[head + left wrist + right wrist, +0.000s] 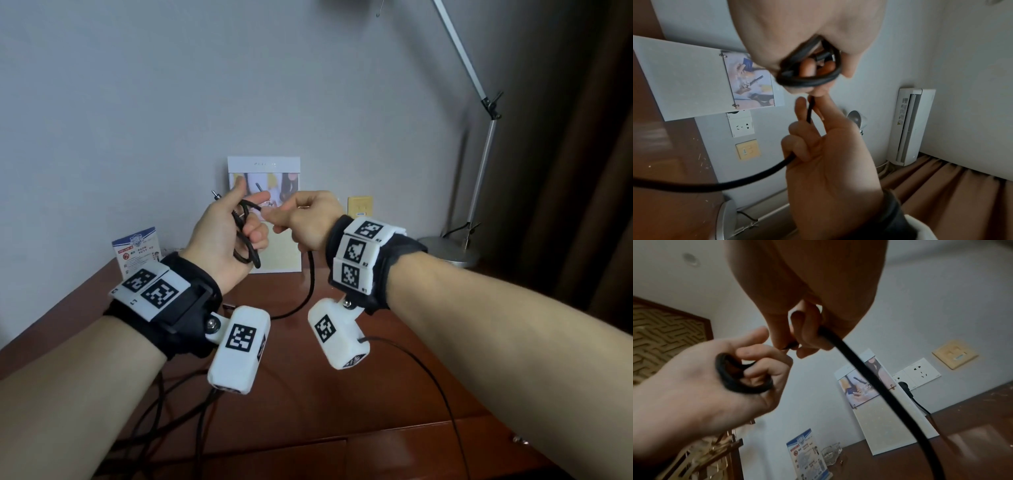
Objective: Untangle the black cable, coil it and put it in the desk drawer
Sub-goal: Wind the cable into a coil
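Hands meet in mid-air above the reddish-brown wooden surface (342,394), both busy with the black cable (247,240). The left hand (222,236) is turned palm up, its lower fingers curled through a few small loops of the cable that lie across the palm; the index finger and thumb are stretched out toward the other hand, and a metal plug tip (215,195) pokes out behind the index finger. In the right wrist view those loops (740,374) form a tight ring round the curled fingers. The right hand (308,219) has its grip pressed together on the cable: thumb and forefinger pinch the strand just beside the left fingertips, and the other fingers are folded over it. From under that fist the free length (308,284) hangs down, bends toward the surface and runs out of sight behind the left wrist camera (239,346).

Against the grey wall a ring-bound display stand (265,212) is propped on the surface, a small blue-and-white card (137,250) to its left, a yellow wall plate (359,207) to its right. A silver desk lamp (479,171) has its round base at the far right.
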